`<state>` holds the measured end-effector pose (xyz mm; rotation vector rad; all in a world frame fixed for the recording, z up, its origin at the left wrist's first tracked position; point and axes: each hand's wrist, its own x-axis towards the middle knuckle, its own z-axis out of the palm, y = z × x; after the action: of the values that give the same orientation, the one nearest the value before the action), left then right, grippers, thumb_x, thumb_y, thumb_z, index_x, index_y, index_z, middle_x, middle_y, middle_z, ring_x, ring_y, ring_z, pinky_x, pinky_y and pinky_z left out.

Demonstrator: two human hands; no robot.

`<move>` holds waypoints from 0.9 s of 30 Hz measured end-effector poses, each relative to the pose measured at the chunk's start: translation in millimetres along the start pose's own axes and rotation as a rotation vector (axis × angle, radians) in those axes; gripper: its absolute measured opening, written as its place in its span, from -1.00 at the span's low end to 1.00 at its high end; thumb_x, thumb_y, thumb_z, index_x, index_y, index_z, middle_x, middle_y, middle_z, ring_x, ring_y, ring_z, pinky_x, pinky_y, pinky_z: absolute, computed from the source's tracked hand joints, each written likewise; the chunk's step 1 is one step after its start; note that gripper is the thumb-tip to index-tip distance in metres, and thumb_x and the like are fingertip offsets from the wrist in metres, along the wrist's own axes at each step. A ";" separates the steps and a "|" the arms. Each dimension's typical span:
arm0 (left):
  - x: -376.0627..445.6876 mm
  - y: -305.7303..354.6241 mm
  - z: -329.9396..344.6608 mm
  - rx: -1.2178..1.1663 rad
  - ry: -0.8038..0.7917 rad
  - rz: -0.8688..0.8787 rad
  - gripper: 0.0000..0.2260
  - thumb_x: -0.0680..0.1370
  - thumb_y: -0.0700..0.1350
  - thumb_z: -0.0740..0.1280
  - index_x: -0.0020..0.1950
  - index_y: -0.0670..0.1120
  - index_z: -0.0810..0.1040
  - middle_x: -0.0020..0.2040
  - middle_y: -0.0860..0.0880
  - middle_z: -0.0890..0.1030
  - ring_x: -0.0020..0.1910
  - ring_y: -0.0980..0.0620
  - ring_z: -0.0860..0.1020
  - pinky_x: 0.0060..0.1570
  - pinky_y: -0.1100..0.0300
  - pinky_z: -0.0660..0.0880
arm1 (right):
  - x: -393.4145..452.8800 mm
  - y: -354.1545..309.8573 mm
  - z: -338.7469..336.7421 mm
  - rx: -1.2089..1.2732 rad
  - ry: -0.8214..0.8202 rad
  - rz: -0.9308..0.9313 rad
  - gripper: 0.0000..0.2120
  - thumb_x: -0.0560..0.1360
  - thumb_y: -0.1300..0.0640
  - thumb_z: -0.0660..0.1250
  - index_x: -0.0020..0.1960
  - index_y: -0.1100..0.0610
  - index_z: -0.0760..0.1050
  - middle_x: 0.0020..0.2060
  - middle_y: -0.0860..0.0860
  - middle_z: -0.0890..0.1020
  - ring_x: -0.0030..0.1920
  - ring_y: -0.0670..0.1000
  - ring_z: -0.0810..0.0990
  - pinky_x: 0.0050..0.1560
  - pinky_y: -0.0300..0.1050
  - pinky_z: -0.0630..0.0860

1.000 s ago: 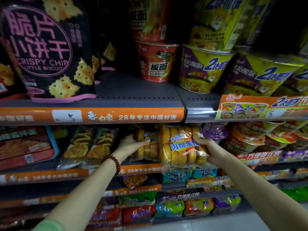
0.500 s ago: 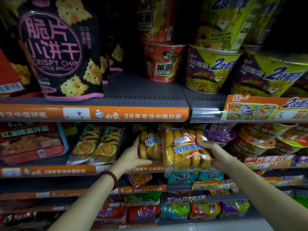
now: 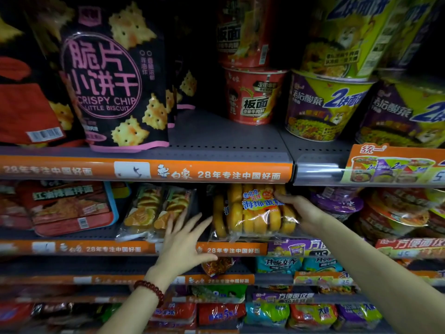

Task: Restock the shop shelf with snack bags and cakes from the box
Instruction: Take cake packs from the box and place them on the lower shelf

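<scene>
Head view | left hand [image 3: 183, 239] spread wide, holding nothing, just left of the clear plastic bag of round golden cakes [image 3: 252, 213] | right hand [image 3: 303, 213] grips the bag's right side | bag sits on the grey metal shelf [image 3: 72, 235] between both hands

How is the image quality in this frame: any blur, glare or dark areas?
Head view: left hand motion-blurred with fingers spread; glare on the cake bag wrapper, which the right hand touches; upper corners dark; shelf edge bowed by the wide-angle lens.
</scene>
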<state>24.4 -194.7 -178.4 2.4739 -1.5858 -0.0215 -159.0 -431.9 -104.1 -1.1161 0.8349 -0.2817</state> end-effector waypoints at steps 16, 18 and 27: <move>5.0 8.4 10.1 0.022 0.153 -0.048 -0.39 0.47 0.43 -0.04 0.29 0.13 0.50 0.01 0.03 0.70 0.33 -0.22 0.44 0.31 -0.10 0.05 | -17.9 4.6 9.4 -0.434 0.012 -0.336 -0.18 0.27 -0.07 0.53 0.43 -0.02 0.25 0.30 -0.04 0.49 0.26 0.00 0.51 0.30 0.07 0.46; 4.4 7.0 10.1 0.031 0.155 -0.043 -0.39 0.47 0.43 -0.05 0.30 0.14 0.48 -0.02 0.03 0.70 0.34 -0.21 0.43 0.32 -0.10 0.05 | -21.3 3.9 5.8 -0.504 0.011 -0.353 -0.18 0.26 -0.13 0.52 0.42 -0.07 0.23 0.27 -0.13 0.47 0.25 -0.07 0.49 0.30 -0.02 0.44; 4.0 0.7 13.6 0.040 0.165 -0.006 -0.40 0.47 0.42 -0.03 0.31 0.13 0.46 -0.08 0.05 0.71 0.34 -0.21 0.43 0.31 -0.09 0.06 | -19.8 15.8 13.1 -0.608 0.085 -0.415 -0.22 0.24 -0.01 0.59 0.34 -0.08 0.27 0.16 -0.13 0.54 0.17 -0.07 0.54 0.24 -0.09 0.48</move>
<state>23.8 -200.8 -191.2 2.4396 -1.5240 0.2095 -166.0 -404.4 -106.6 -1.8644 0.7773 -0.4366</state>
